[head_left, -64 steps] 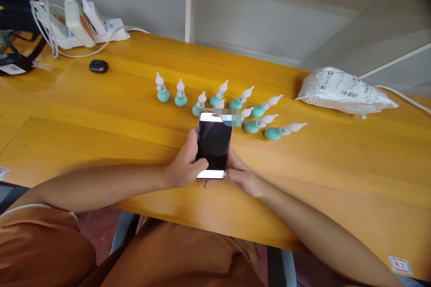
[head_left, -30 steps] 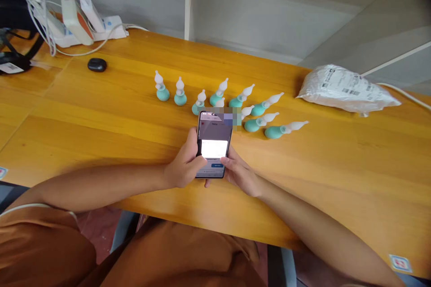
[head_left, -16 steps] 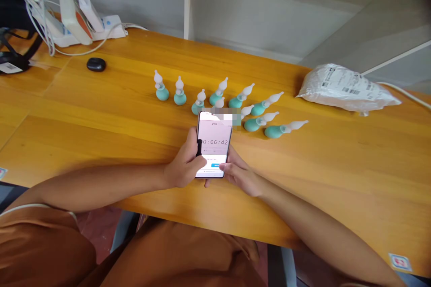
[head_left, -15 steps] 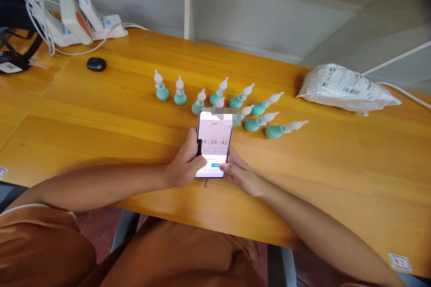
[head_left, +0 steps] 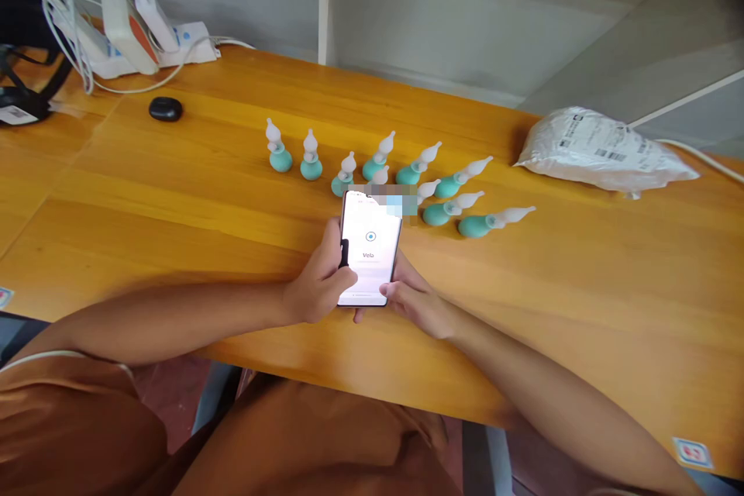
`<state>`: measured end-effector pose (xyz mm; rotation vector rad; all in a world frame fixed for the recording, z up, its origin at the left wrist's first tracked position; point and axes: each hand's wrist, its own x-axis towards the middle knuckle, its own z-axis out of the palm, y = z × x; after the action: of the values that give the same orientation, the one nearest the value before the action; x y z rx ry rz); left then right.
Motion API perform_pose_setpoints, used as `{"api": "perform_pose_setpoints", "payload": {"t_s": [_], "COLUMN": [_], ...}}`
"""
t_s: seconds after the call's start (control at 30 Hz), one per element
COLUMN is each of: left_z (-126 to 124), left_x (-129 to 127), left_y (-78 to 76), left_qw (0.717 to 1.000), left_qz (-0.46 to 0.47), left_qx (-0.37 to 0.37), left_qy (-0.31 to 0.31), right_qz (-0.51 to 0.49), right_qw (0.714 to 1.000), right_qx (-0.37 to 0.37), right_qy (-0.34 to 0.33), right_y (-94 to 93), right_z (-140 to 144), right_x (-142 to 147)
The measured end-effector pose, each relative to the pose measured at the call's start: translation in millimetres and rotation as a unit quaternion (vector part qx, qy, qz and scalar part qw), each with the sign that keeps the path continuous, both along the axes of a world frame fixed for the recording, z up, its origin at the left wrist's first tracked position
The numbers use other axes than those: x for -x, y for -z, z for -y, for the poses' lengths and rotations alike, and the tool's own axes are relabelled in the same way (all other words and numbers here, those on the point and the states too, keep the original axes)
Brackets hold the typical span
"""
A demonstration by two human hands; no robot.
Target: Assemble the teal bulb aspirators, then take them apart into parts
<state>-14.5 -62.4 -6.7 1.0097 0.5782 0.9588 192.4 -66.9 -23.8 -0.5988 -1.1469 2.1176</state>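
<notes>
Phone (head_left: 372,248) over desk (head_left: 203,217), nr front edge, btwn hands: both touch it, neither nearer. L hand (head_left: 318,283) grip clamped on L side, R hand (head_left: 423,306) grip clamped on lower R. Long axis runs fwd, top end twd teal-white bulbs (head_left: 473,226).

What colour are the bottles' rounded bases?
Teal green; the head view shows the bottles' rounded bases best.

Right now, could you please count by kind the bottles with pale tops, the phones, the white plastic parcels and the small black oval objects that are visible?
Bottles with pale tops: 10, some partly hidden
Phone: 1
White plastic parcel: 1
Small black oval object: 1
Total: 13
</notes>
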Motion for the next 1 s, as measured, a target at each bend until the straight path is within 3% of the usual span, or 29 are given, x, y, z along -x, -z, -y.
{"api": "perform_pose_setpoints", "payload": {"t_s": [0.37, 0.63, 0.77, 1.0], "left_z": [-2, -2, -1, -7], "left_x": [-1, -1, -1, -1], "left_y": [1.1, -9.1, -12.3, -6.3], "left_qw": [1.000, 0.999, 0.999, 0.997], "left_qz": [0.001, -0.023, -0.009, -0.025], "left_qx": [-0.017, 0.022, 0.049, 0.054], "left_qy": [0.000, -0.023, -0.005, -0.053], "right_qz": [0.027, 0.021, 0.027, 0.026], "right_qw": [0.999, 0.999, 0.999, 0.999], "right_qx": [0.033, 0.038, 0.035, 0.018], "right_qy": [0.001, 0.006, 0.003, -0.015], "right_y": [-3.8, -1.5, -0.8, -3.5], "right_z": [-1, 0, 0, 0], "right_x": [-1, -1, -2, -4]}}
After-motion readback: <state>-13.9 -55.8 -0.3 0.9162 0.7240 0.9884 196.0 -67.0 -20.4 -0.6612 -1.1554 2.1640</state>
